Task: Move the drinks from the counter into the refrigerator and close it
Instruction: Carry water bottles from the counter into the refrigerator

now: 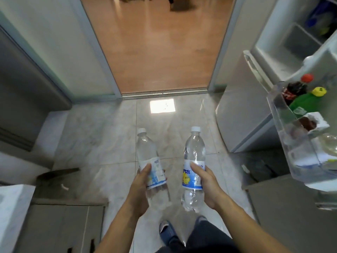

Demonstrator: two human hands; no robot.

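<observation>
My left hand (139,190) grips a clear plastic bottle (148,154) with a white cap and a white-blue label, held upright over the tiled floor. My right hand (207,185) grips a second clear bottle (194,152) with a blue label. The two bottles are side by side, apart from each other. To the right the refrigerator (242,110) stands with its door open. The door's clear shelf (299,154) holds a dark cola bottle (293,90) with a red cap and a green bottle (306,102) with a yellow cap.
A white counter edge (12,207) is at the lower left above grey cabinet doors (60,230). A doorway ahead opens onto a wooden floor (160,42). The refrigerator's upper interior (300,39) shows at the top right. My feet (167,232) stand on the tiles.
</observation>
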